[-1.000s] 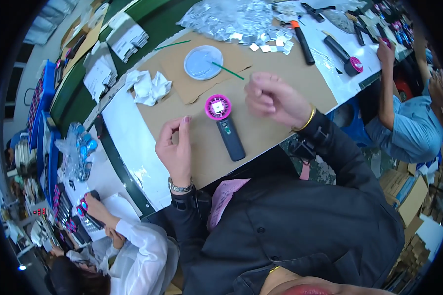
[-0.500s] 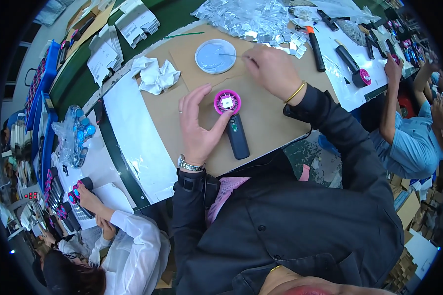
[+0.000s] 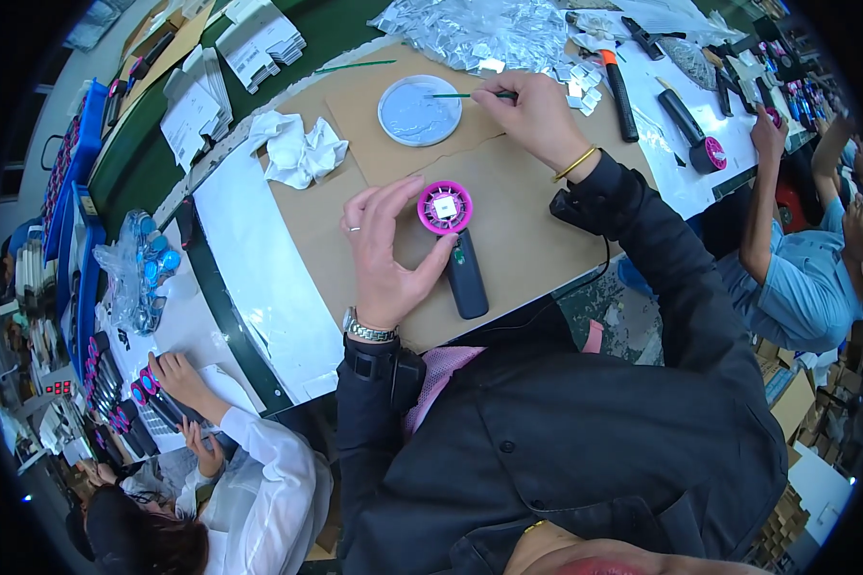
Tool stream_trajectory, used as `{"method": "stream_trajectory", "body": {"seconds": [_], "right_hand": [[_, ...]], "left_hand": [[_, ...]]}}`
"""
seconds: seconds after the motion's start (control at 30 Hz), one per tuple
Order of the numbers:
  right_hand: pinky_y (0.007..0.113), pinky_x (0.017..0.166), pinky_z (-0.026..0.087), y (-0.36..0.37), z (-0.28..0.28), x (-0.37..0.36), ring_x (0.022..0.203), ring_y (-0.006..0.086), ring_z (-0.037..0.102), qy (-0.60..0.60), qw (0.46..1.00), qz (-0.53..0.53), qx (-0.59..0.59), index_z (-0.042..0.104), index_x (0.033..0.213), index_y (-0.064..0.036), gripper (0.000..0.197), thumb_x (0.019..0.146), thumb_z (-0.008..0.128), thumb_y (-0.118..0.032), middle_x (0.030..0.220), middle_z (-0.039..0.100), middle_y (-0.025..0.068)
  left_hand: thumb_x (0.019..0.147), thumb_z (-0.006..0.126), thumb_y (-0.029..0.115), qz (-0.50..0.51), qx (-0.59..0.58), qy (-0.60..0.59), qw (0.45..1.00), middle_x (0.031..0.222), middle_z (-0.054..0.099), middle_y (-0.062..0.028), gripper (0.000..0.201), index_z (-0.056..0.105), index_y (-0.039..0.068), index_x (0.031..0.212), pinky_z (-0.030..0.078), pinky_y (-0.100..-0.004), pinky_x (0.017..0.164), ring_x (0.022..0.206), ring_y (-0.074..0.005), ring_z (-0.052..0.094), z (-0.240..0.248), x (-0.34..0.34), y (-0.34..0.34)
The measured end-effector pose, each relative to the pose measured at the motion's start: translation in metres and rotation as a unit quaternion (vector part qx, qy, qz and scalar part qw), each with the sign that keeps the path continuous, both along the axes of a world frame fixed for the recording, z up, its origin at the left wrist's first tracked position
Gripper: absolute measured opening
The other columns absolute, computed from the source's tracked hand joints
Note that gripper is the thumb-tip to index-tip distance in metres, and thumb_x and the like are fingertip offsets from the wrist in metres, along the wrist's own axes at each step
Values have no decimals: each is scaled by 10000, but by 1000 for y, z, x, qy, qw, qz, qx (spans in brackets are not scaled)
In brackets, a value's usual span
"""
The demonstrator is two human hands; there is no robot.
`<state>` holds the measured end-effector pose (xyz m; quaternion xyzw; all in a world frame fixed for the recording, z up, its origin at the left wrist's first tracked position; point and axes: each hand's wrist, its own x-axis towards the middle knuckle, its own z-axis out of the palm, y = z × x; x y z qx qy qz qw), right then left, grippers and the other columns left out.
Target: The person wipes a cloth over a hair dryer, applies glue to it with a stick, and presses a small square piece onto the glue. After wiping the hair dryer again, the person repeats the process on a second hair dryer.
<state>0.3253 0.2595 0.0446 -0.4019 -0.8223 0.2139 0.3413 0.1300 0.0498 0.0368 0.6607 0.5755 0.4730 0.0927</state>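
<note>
A handheld fan (image 3: 467, 284) with a dark handle and a pink ring head lies on brown cardboard, a white square piece at the centre of its head. My left hand (image 3: 391, 254) closes around the head, index finger at the ring's upper edge and thumb by the neck. Pinched in my right hand (image 3: 535, 117) is a thin dark green stick (image 3: 458, 96), its tip over or in the paste of a round shallow dish (image 3: 383, 123). The paste is pale grey-blue and smeared unevenly. Whether the tip touches the paste, I cannot tell.
Crumpled white tissue (image 3: 300, 153) lies left of the dish. Clear plastic packaging (image 3: 479, 34) and small white squares (image 3: 582, 86) are heaped beyond it. At right lie an orange-and-black tool (image 3: 619, 101) and another pink-headed fan (image 3: 708, 153). Co-workers sit on both sides.
My right hand has shifted slightly right and turned, so more of the green stick shows. My left hand stays at the fan. The left co-worker's hands have moved apart.
</note>
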Motion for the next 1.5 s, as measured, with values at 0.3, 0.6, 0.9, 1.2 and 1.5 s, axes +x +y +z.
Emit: {"method": "stream_trajectory", "body": {"seconds": [0.3, 0.6, 0.9, 1.2, 1.5], "right_hand": [[250, 680, 484, 6, 5, 6, 760, 55, 599, 55, 973, 8, -226, 828, 1055, 0, 262, 987, 782, -249, 878, 756, -6], [219, 621, 361, -3, 2, 17, 709, 18, 463, 163, 940, -17, -298, 817, 1099, -16, 248, 1011, 769, -243, 855, 692, -41], [234, 582, 301, -7, 36, 28, 641, 45, 340, 268, 836, 59, -476, 760, 1127, 20, 231, 1049, 718, -192, 730, 424, -78], [234, 591, 304, -37, 61, 53, 649, 47, 342, 308, 800, 130, -498, 725, 1106, 10, 189, 1061, 696, -172, 750, 424, -75], [289, 572, 389, -118, 53, 71, 661, 104, 522, 104, 984, 138, -39, 776, 1063, 34, 136, 930, 780, 8, 767, 566, 1]], "left_hand": [[742, 922, 208, -5, -16, 15, 1000, 1345, 701, -51, 670, 668, 116, 1355, 340, -443, 1105, 1258, -312, 551, -4, -2, 0], [754, 908, 188, 15, -24, 12, 1000, 1302, 721, -45, 718, 622, 97, 1406, 305, -445, 1127, 1259, -282, 522, -6, 0, 1], [768, 908, 186, 14, -12, -3, 1000, 1307, 734, -49, 823, 529, 59, 1487, 274, -449, 1147, 1284, -262, 501, -7, 1, 0], [773, 912, 202, 16, -13, -5, 1000, 1309, 739, -46, 862, 492, 64, 1513, 271, -460, 1145, 1291, -260, 507, -10, 0, 0], [784, 911, 216, 14, -5, 5, 1000, 1311, 743, -28, 866, 482, 88, 1526, 264, -462, 1141, 1282, -251, 525, -11, -1, 2]]}}
